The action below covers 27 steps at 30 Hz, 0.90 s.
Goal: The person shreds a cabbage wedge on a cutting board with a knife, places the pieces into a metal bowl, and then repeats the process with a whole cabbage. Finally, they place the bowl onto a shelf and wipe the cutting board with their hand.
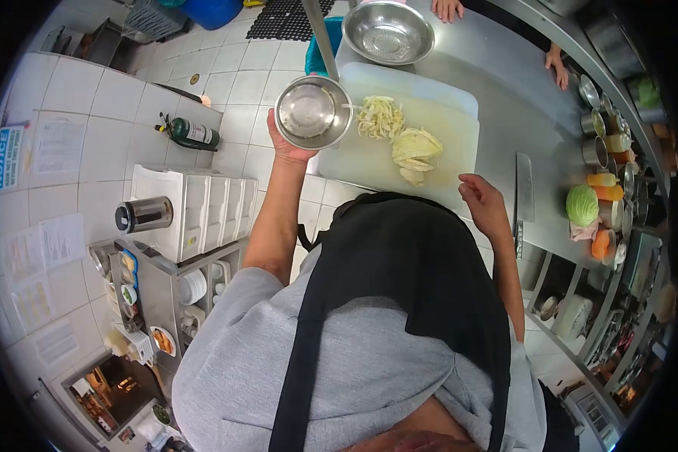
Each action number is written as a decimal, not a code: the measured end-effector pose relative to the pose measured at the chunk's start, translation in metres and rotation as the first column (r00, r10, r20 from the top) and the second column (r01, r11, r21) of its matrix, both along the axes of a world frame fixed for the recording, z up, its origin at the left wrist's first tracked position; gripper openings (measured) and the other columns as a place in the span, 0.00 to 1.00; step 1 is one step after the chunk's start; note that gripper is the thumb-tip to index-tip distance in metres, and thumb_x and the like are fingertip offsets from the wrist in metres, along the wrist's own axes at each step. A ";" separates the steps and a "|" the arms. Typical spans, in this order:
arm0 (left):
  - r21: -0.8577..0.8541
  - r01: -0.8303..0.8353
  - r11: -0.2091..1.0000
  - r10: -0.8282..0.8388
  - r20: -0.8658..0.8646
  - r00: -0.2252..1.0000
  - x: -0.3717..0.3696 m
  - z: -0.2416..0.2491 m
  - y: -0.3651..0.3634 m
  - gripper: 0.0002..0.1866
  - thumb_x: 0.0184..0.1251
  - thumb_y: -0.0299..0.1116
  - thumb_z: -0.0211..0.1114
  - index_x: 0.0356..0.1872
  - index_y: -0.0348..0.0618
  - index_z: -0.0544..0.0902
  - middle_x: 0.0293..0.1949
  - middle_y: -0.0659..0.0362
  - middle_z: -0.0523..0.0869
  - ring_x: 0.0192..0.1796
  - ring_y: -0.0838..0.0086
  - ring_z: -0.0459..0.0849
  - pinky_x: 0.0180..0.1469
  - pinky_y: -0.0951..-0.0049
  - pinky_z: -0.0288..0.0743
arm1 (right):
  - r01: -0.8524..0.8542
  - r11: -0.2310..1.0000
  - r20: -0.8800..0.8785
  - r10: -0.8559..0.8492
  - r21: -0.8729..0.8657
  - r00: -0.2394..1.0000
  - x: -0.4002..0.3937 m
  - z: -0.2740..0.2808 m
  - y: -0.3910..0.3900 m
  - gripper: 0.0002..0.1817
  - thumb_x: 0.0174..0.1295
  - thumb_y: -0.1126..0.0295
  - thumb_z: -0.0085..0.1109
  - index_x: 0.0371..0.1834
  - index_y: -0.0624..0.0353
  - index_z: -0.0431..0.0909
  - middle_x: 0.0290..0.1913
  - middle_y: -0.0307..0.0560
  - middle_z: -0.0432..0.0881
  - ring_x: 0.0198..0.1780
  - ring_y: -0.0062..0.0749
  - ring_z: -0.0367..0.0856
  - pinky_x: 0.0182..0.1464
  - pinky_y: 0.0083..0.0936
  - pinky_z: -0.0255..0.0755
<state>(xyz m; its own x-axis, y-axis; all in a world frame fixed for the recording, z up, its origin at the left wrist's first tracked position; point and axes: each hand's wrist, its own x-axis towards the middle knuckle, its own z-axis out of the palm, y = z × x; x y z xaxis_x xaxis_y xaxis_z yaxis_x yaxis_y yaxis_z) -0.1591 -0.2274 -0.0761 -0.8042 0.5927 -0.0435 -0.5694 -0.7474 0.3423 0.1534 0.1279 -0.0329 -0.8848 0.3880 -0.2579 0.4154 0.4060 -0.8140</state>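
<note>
My left hand (288, 139) holds a small steel bowl (311, 113) over the left edge of a white cutting board (448, 105). Shredded cabbage (380, 117) lies on the board beside a cut piece of cabbage (416, 145), with smaller pieces below it. My right hand (482, 197) is at the board's lower right corner, fingers loosely curled and apart, holding nothing. To its right a knife (523, 188) rests on the steel counter (501, 83).
Behind the board stands a large steel bowl (388, 32). Another person's hands (447, 8) touch the counter's far side. A whole cabbage (582, 205) and several containers line the right. White drawers (211, 207) stand at the left.
</note>
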 end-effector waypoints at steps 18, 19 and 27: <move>-0.096 -0.142 0.985 0.148 0.054 0.987 0.020 -0.018 -0.078 0.51 0.64 0.70 0.77 0.82 0.49 0.78 0.82 0.51 0.79 0.82 0.48 0.77 0.85 0.35 0.70 | -0.358 0.891 -0.026 0.366 -0.280 0.930 -0.213 0.105 -0.156 0.15 0.81 0.63 0.69 0.60 0.63 0.87 0.36 0.39 0.87 0.38 0.22 0.88 0.41 0.23 0.80; -0.080 -0.131 0.988 0.135 0.053 0.989 0.023 -0.019 -0.089 0.48 0.63 0.69 0.78 0.80 0.54 0.80 0.81 0.51 0.80 0.83 0.48 0.77 0.84 0.33 0.70 | -0.426 0.892 -0.069 0.420 -0.152 0.905 -0.233 0.111 -0.167 0.16 0.80 0.63 0.68 0.60 0.64 0.86 0.38 0.44 0.89 0.40 0.28 0.91 0.43 0.28 0.82; -0.047 -0.208 0.977 0.212 0.119 0.970 0.042 -0.014 -0.117 0.48 0.65 0.70 0.75 0.81 0.53 0.80 0.80 0.52 0.81 0.82 0.49 0.78 0.83 0.33 0.70 | -0.520 0.440 0.135 0.655 0.732 0.744 -0.310 0.081 -0.218 0.14 0.75 0.64 0.64 0.54 0.60 0.91 0.54 0.60 0.92 0.56 0.60 0.92 0.59 0.55 0.86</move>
<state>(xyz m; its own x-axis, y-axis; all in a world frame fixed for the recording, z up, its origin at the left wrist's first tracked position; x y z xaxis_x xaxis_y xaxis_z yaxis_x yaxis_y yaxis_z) -0.1173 -0.3443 -0.0901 -0.8978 0.4074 -0.1672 -0.4401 -0.8440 0.3067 -0.1565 -0.0900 0.0481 -0.9682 -0.2499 -0.0079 -0.2439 0.9510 -0.1902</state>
